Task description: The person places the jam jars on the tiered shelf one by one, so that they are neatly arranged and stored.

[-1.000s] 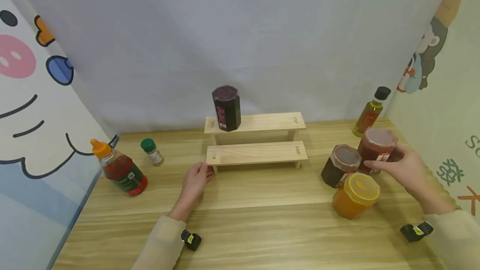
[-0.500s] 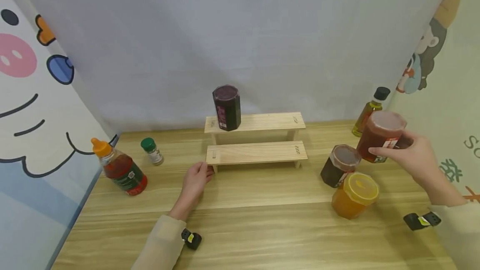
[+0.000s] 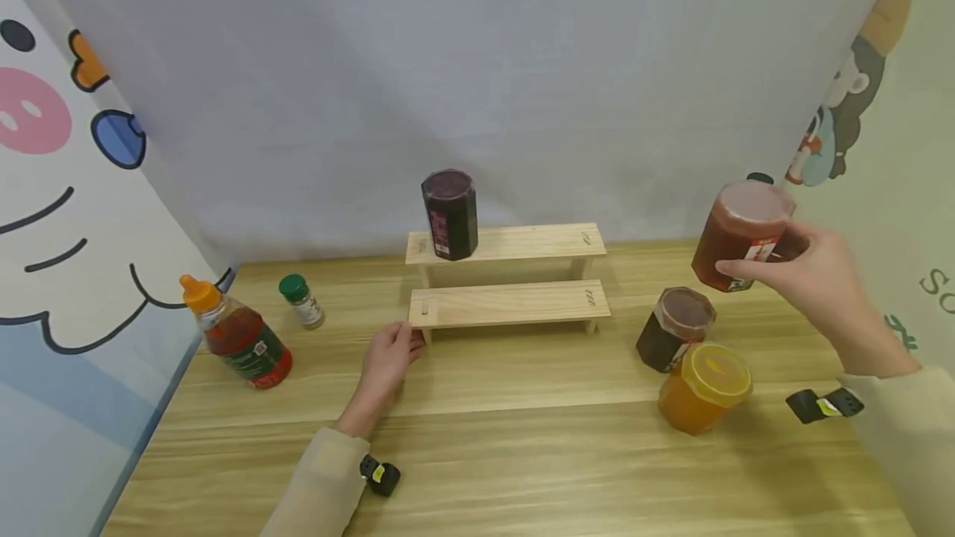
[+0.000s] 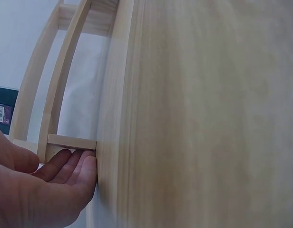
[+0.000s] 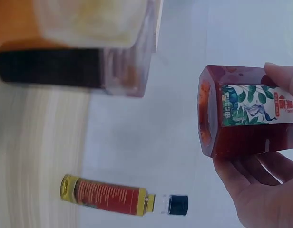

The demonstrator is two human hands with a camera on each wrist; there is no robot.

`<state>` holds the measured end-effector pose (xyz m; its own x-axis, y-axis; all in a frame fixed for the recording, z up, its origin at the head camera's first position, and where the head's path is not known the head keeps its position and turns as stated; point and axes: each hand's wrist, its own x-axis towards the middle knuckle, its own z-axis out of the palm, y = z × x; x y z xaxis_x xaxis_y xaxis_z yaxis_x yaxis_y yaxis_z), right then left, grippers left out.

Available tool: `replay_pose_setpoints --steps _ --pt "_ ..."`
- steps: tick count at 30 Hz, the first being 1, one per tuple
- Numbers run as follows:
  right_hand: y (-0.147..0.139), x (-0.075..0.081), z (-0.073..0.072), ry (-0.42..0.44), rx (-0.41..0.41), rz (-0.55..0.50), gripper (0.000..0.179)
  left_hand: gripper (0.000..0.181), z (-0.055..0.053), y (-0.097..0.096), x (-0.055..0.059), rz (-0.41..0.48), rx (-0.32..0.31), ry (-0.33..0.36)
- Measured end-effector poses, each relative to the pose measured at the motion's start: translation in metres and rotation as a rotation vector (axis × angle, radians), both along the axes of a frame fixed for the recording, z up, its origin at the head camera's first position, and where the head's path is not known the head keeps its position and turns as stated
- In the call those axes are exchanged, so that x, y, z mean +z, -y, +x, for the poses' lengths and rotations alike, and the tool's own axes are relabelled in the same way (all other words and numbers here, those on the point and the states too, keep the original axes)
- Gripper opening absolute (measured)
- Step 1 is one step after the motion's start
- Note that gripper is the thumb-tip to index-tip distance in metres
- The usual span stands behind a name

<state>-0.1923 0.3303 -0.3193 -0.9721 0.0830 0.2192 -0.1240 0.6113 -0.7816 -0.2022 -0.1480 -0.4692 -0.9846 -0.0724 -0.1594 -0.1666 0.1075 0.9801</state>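
Note:
My right hand [image 3: 813,268] grips a faceted jar of red jam [image 3: 746,230] with a pale lid, thumb on one side and fingers on the other. The jar hangs above the tabletop at the right; its leafy label [image 5: 256,104] shows in the right wrist view. My left hand [image 3: 390,353] holds the left end of a two-step wooden rack [image 3: 511,305], thumb by the board's edge and fingers curled in by the leg [image 4: 73,141]. A dark purple jam jar [image 3: 451,218] stands on the rack's upper step, at its left end.
Below the lifted jar stand a dark jam jar [image 3: 677,330] and a yellow-lidded orange jar [image 3: 705,388], close together. An oil bottle [image 5: 111,195] stands behind, mostly hidden in the head view. At left are a green-capped spice jar [image 3: 302,302] and an orange-capped sauce bottle [image 3: 237,336].
My right hand has lifted the red jam jar off the table beside the dark jar, raising it and then shifting slightly left and away from me. My left hand stays at the rack.

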Motion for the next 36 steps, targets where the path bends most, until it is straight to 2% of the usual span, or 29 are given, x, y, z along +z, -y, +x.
replay_pose_setpoints --steps 7,15,20,28,36 --pt "0.028 0.006 -0.014 -0.004 0.047 -0.025 0.053 0.040 0.001 0.000 -0.001 0.001 0.004 0.007" --pt "0.075 0.000 -0.038 0.022 0.115 -0.103 0.058 0.039 0.000 0.002 -0.003 0.006 0.018 0.019" --pt "0.098 -0.002 -0.047 0.001 0.134 -0.134 0.057 0.040 -0.001 -0.001 -0.002 0.006 0.016 0.008" --pt "0.115 0.002 -0.059 0.002 0.160 -0.142 0.059 0.039 -0.001 -0.002 0.000 0.002 0.018 0.005" --pt "0.129 0.000 -0.067 0.005 0.206 -0.257 0.057 0.038 0.000 -0.001 -0.001 -0.003 0.020 0.011"
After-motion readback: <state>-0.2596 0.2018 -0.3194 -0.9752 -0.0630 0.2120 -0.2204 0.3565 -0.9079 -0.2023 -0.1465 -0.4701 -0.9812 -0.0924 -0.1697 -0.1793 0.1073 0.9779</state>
